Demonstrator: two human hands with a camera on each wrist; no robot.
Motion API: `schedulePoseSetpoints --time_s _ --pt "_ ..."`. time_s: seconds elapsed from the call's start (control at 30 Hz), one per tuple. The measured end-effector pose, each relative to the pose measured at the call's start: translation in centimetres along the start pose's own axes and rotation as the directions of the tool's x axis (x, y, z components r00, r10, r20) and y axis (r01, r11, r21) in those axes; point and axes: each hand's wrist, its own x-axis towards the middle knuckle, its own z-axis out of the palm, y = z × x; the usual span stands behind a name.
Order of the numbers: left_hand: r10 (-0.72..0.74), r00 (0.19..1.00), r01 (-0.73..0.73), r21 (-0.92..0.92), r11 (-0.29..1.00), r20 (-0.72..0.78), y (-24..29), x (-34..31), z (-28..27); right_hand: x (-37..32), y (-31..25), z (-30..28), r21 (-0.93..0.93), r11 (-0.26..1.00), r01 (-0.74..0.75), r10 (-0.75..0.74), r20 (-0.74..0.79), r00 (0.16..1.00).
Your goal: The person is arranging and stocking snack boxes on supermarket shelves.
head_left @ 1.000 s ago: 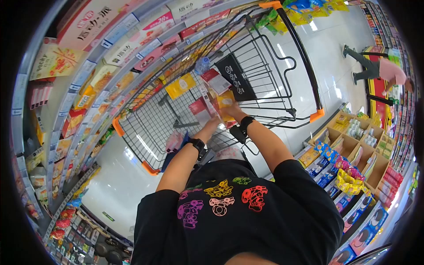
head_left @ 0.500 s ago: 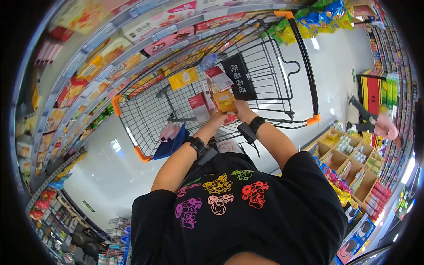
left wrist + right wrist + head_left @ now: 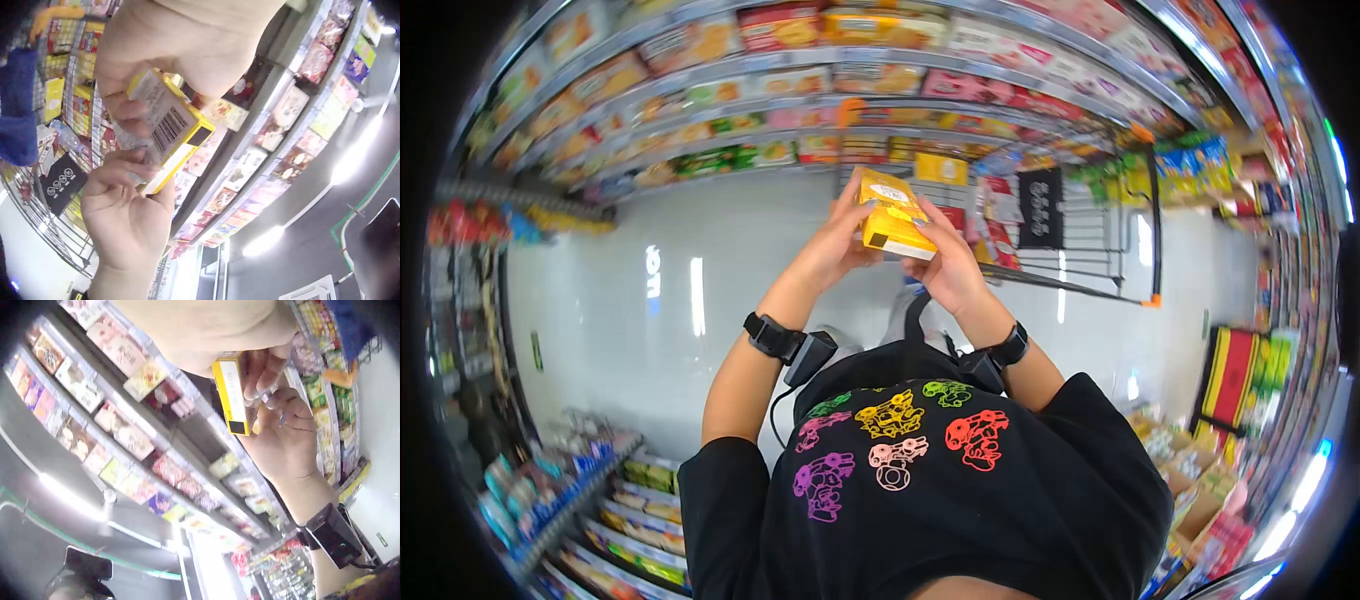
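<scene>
Store shelves: these run behind the shopping cart, on its far side, filled with boxed snacks; many labels are blurred.
Shopping cart: it stands beside the person, its handle toward the right of the head view.
Black T-shirt: the person wearing it stands on the near side of the cart, with printed colored figures on the chest.
Black panel: it lies inside the cart, toward the handle, and shows round signs.
Red-and-white packs: they are in the cart, just beside the panel, on the side away from the handle.
Yellow pack: it is in the cart, toward the shelves.
Left hand: it is narrowed on the yellow box, thumb over the top and curled fingers against the barcode side.
Right hand: it also grips the box from the other side, thumb on top and fingers bent below.
Yellow box: both hands hold it up near the cart's end away from the handle; whether it is directly above the basket, I cannot tell.
Barcode: it is on the underside of the box, partly behind fingers.
Step at the box: I judge that the person is handling and looking over it. A next move would call for one hand to hold firmly before the other loosens, without squeezing the carton.
</scene>
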Motion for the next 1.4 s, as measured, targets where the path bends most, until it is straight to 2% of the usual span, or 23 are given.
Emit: schedulePoseSetpoints --time_s 0.07,0.1,0.2,0.3,0.4,0.5,0.53,0.63,0.67,0.77,0.9,1.03,1.13,1.27,1.37,1.4 --pt "0.092 0.992 -0.094 -0.016 0.995 -0.090 1.4 -5.7 -2.3 -1.3 1.5 5.8 -0.066 0.998 -0.016 0.020 0.060 0.998" --pt "0.131 0.983 -0.135 -0.019 0.991 -0.131 1.9 -8.0 -3.2 -1.5 2.3 7.6 -0.111 0.993 -0.028 0.045 0.153 0.987" --pt "0.235 0.966 -0.243 -0.068 0.968 -0.108 1.7 -12.5 -7.3 -2.0 4.0 11.1 -0.229 0.973 -0.012 0.097 0.363 0.927" --pt "0.252 0.952 -0.268 -0.076 0.960 -0.175 2.6 -15.3 -8.2 -2.9 4.3 14.0 -0.249 0.968 -0.035 0.137 0.405 0.904" --pt "0.173 0.964 -0.187 -0.053 0.981 -0.203 4.3 -17.5 -9.0 -2.3 4.4 14.7 -0.325 0.945 -0.038 0.209 0.510 0.834" --pt "0.127 0.988 -0.121 0.069 0.990 -0.092 5.9 -19.0 -10.6 -2.2 3.9 15.6 -0.410 0.912 -0.026 0.290 0.598 0.747" --pt "0.105 0.991 -0.098 0.088 0.991 -0.088 6.8 -19.4 -10.5 -1.8 3.5 15.8 -0.426 0.905 -0.023 0.321 0.645 0.693" --pt "0.044 0.992 -0.027 0.140 0.990 -0.117 9.5 -19.7 -10.7 -0.8 3.0 16.9 -0.316 0.948 -0.023 0.258 0.728 0.636" --pt "0.047 0.995 -0.033 0.155 0.987 -0.084 10.2 -19.3 -11.3 -0.1 2.7 17.0 -0.288 0.958 -0.016 0.240 0.763 0.601" --pt "0.111 0.990 -0.085 0.259 0.962 -0.087 13.3 -17.7 -10.6 0.6 1.5 17.8 -0.228 0.969 0.098 0.125 0.789 0.602" --pt "0.196 0.980 -0.181 0.280 0.943 -0.026 14.7 -13.8 -8.8 3.0 -1.0 16.8 -0.185 0.962 0.203 -0.005 0.727 0.687" --pt "0.250 0.968 -0.231 0.410 0.882 0.008 14.5 -9.5 -9.0 5.0 -2.9 15.6 -0.217 0.935 0.280 -0.082 0.635 0.768" --pt "0.202 0.979 -0.187 0.283 0.941 -0.022 13.9 -6.3 -9.6 6.3 -3.2 15.0 -0.314 0.875 0.368 -0.143 0.559 0.817" --pt "0.102 0.995 -0.098 0.213 0.972 -0.004 15.5 -3.3 -9.6 7.3 -3.1 14.2 -0.309 0.881 0.360 -0.180 0.484 0.856" --pt "0.077 0.994 -0.096 0.294 0.951 0.076 17.3 -0.9 -10.1 9.5 -2.4 13.7 -0.418 0.690 0.591 -0.416 0.440 0.796" --pt "0.056 0.993 -0.087 0.322 0.943 0.105 18.0 -0.1 -10.6 9.8 -2.5 14.2 -0.352 0.787 0.506 -0.374 0.380 0.846"
